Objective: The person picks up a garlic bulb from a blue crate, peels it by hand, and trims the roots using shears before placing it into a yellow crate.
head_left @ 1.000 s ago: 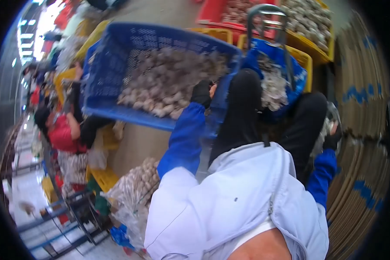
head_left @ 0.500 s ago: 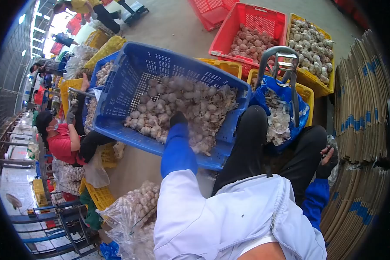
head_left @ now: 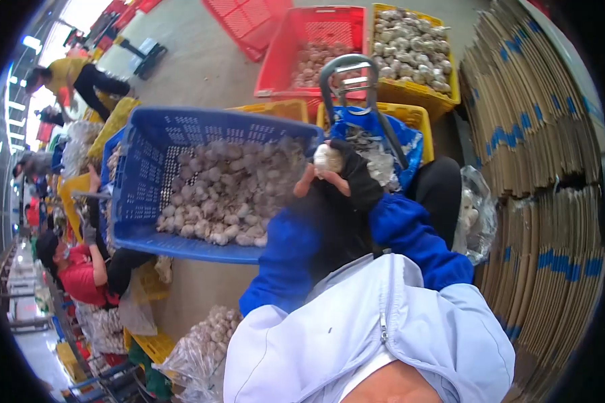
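A whitish garlic bulb is held up at the right edge of the blue crate. Around its right side wraps my right hand, in a dark fingerless glove. Close by on the left, my left hand is blurred and partly dark against my trousers; its fingertips are near the bulb, but its grip is unclear. Many loose garlic bulbs lie in the blue crate. Just beyond my right hand are a grey metal handle and a blue bag with pale garlic skins.
A red crate and a yellow crate of garlic stand ahead. Stacked flat cardboard rises at the right, beside a clear plastic bag. A person in red sits at the left; another in yellow bends farther back.
My left hand has come out of the blue crate toward my lap. My right hand has risen from beside my right leg and now holds a bulb. The view has shifted right.
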Demonstrator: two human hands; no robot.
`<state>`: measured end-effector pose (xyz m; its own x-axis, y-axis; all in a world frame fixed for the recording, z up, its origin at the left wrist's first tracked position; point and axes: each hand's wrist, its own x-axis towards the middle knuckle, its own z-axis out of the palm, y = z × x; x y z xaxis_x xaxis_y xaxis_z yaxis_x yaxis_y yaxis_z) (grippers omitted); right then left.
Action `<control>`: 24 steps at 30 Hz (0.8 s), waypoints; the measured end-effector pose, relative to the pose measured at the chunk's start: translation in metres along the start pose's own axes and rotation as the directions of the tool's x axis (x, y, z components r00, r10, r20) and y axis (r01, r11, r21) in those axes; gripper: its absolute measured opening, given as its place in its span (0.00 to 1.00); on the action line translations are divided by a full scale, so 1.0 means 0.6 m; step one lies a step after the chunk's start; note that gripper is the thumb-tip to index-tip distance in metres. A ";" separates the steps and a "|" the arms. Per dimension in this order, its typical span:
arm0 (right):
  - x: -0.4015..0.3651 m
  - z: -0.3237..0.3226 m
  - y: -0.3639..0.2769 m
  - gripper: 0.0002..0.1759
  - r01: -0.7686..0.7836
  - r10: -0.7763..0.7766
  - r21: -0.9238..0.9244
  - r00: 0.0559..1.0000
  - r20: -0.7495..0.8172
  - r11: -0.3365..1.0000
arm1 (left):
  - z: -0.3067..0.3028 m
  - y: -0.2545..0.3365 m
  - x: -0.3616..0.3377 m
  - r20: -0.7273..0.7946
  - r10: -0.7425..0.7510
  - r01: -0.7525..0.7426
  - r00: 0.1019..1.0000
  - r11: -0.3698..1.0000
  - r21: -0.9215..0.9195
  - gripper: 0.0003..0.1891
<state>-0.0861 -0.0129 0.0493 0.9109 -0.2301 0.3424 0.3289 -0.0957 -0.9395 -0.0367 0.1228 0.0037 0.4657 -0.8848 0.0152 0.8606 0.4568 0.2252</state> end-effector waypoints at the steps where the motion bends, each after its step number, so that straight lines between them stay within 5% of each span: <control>1: 0.003 0.001 -0.006 0.22 -0.009 0.010 0.114 1.000 -0.002 0.993 | 0.071 0.000 0.011 0.070 -0.018 0.022 0.997 0.998 -0.057 0.26; 4: 0.001 -0.020 -0.027 0.19 -0.099 0.085 0.323 0.995 0.055 0.941 | 0.135 -0.021 0.025 0.192 -0.085 0.126 0.978 0.969 -0.214 0.24; 6: 0.004 -0.047 -0.034 0.16 -0.222 0.190 0.282 0.972 0.137 0.933 | 0.101 -0.017 0.024 0.042 -0.095 0.085 0.995 0.976 0.200 0.24; 9: 0.006 -0.076 0.032 0.14 -0.214 0.195 0.253 0.976 0.097 0.944 | 0.040 0.001 0.029 -0.131 -0.009 0.105 0.991 0.653 0.750 0.24; 11: 0.017 -0.102 -0.001 0.15 0.159 -0.232 -0.230 0.912 -0.338 0.960 | 0.011 -0.006 0.054 -0.028 0.033 -0.004 0.999 0.700 0.714 0.25; 12: 0.018 -0.121 0.006 0.16 0.098 -0.319 -0.488 0.862 -0.394 0.867 | 0.003 -0.015 0.067 0.025 0.064 -0.064 0.998 0.722 0.689 0.26; 13: 0.015 -0.146 0.018 0.17 0.001 -0.413 -0.702 0.810 -0.417 0.712 | 0.015 -0.031 0.073 -0.088 0.113 -0.060 0.990 0.882 0.468 0.22; 15: -0.006 -0.194 0.094 0.16 -0.288 0.075 -0.692 0.944 -0.322 0.662 | -0.005 -0.024 0.084 -0.231 0.082 0.019 0.969 0.916 0.402 0.21; 16: -0.015 -0.210 0.120 0.15 -0.411 0.323 -0.701 0.909 -0.264 0.582 | -0.024 -0.017 0.094 -0.297 0.063 0.053 0.953 0.930 0.364 0.20; 17: -0.021 -0.220 0.123 0.14 -0.356 0.264 -0.690 0.934 -0.240 0.631 | -0.064 -0.023 0.111 -0.335 0.096 0.007 0.937 0.955 0.295 0.18; 19: -0.037 -0.226 0.115 0.14 -0.229 0.137 -0.663 0.973 -0.188 0.712 | -0.019 -0.033 0.137 -0.140 0.318 -0.177 0.938 0.785 0.593 0.18; 23: -0.051 -0.227 0.041 0.14 -0.342 0.289 -0.604 0.939 -0.187 0.720 | -0.124 -0.032 0.191 0.079 0.517 -0.339 0.852 0.431 0.836 0.16; 24: -0.053 -0.225 0.035 0.15 -0.347 0.289 -0.640 0.936 -0.199 0.686 | -0.113 -0.033 0.197 0.074 0.519 -0.337 0.852 0.434 0.836 0.16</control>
<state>-0.1417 -0.1381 0.0205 0.8986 -0.4357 0.0513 -0.2502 -0.6051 -0.7558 0.0154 0.0154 -0.0649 0.8277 -0.5237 0.2019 0.0440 0.4192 0.9068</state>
